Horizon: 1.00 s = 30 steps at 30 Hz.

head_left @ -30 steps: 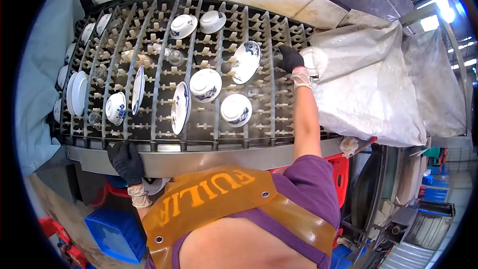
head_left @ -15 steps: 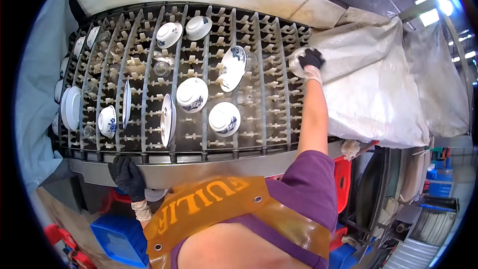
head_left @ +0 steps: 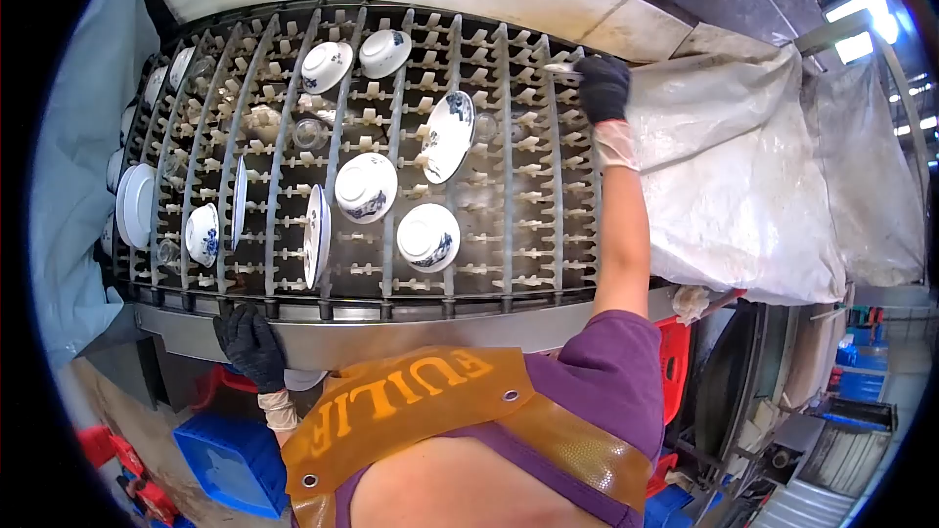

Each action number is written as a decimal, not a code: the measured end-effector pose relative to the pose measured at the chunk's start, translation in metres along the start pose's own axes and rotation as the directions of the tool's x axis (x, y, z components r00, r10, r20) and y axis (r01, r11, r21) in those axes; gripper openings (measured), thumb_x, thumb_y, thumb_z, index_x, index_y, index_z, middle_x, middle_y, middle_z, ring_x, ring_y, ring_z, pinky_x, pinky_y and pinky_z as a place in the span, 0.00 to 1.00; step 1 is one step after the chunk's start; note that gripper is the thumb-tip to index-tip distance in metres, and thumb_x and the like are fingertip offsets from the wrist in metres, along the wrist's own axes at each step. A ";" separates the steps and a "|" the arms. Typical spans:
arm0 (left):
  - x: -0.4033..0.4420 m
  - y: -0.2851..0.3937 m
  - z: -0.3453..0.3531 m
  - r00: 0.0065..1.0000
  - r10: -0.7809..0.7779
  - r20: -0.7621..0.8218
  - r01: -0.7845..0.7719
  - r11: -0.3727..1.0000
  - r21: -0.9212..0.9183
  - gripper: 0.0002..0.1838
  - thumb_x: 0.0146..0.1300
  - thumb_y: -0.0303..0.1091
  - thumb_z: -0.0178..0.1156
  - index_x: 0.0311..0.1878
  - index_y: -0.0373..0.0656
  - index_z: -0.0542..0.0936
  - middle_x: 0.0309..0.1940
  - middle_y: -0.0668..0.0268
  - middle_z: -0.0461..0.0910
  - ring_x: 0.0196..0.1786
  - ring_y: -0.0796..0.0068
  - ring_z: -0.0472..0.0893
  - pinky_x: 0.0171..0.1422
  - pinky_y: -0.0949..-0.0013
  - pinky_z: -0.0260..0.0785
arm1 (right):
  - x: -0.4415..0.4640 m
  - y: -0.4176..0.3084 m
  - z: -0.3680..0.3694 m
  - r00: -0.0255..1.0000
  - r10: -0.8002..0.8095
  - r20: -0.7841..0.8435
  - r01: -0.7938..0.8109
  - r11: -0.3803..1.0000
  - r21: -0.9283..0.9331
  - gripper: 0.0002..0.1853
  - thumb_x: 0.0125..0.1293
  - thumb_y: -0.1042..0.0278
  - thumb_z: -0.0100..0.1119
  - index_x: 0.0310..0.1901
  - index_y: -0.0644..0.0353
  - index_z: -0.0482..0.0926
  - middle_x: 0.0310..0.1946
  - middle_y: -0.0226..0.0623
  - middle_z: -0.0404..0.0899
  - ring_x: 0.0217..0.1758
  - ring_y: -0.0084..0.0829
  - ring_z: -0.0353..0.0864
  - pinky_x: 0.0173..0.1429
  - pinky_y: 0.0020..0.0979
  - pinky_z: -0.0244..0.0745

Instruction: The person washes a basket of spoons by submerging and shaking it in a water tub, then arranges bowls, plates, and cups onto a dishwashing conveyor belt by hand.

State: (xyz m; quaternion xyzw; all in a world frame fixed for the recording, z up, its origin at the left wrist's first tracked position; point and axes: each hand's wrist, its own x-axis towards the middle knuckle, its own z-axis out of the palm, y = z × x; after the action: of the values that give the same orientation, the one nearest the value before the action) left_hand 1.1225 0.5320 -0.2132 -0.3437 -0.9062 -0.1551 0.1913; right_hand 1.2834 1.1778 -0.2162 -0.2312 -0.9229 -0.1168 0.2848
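At the far right end of the rack conveyor, my right hand in a black glove is closed on a small pale dish. The dish shows nearly edge-on, and most of it is hidden by the glove. My left hand, also black-gloved, lies with its fingers stretched out on the steel front edge. Between the hands, blue-and-white bowls sit upside down on the pegs. Patterned plates lean among them, and a clear glass lies further left.
Cloudy plastic curtains hang at the right end, close to my right arm. White plates stand at the left end near another plastic sheet. Below the ledge is a blue crate.
My right hand has moved up and away from me, and the pale dish it holds has turned from broad side to edge-on. The tableware on the conveyor has shifted slightly left.
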 end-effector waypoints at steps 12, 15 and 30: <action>-0.006 0.013 0.009 0.995 0.085 -0.050 -0.083 0.996 0.039 0.10 0.57 0.31 0.55 0.38 0.39 0.81 0.39 0.57 0.80 0.49 0.54 0.75 0.61 0.53 0.60 | -0.118 -0.099 0.000 0.974 -0.014 0.227 -0.064 0.941 0.332 0.13 0.45 0.72 0.58 0.35 0.47 0.81 0.44 0.43 0.78 0.47 0.44 0.76 0.51 0.41 0.70; -0.001 0.028 0.002 0.996 0.085 -0.028 -0.085 0.996 -0.001 0.10 0.58 0.31 0.55 0.38 0.39 0.82 0.39 0.57 0.80 0.48 0.54 0.76 0.61 0.54 0.61 | -0.168 -0.119 -0.053 0.959 0.090 0.268 -0.186 0.914 0.359 0.13 0.45 0.70 0.61 0.36 0.53 0.81 0.46 0.44 0.77 0.48 0.46 0.75 0.52 0.41 0.70; -0.012 0.042 0.011 0.997 0.054 -0.052 -0.055 0.998 -0.018 0.09 0.58 0.33 0.57 0.37 0.41 0.82 0.40 0.59 0.81 0.49 0.58 0.77 0.64 0.53 0.57 | -0.239 -0.069 -0.119 0.503 0.438 0.745 -0.734 0.671 0.101 0.27 0.48 0.50 0.66 0.45 0.63 0.77 0.40 0.45 0.80 0.44 0.42 0.79 0.50 0.37 0.73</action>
State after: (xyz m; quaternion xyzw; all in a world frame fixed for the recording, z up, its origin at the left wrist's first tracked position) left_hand 1.1572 0.5594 -0.2218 -0.3660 -0.8898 -0.1674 0.2152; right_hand 1.4805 0.9908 -0.2646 -0.4985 -0.8221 0.2751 -0.0009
